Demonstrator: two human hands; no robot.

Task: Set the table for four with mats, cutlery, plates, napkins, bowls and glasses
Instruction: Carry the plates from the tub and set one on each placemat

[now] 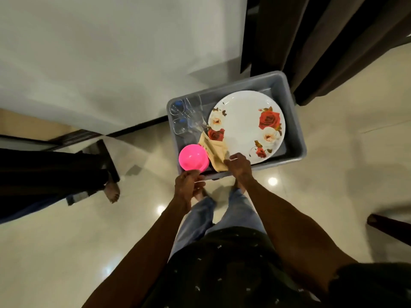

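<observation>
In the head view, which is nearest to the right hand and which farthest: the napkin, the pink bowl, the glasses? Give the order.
From the right hand:
1. Napkin, touching its fingers, just to their left.
2. Pink bowl, further left, in the tub's near corner.
3. Glasses, up in the tub's far left corner.

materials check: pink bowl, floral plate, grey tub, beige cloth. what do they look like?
Pink bowl: likely plastic, with saturated, even colour and a soft sheen.
Floral plate: glossy white with printed roses; melamine or glazed ceramic, can't tell which.
Grey tub: likely moulded plastic, matte, with rounded corners.
Beige cloth: fabric, since it folds softly with no shine.
</observation>
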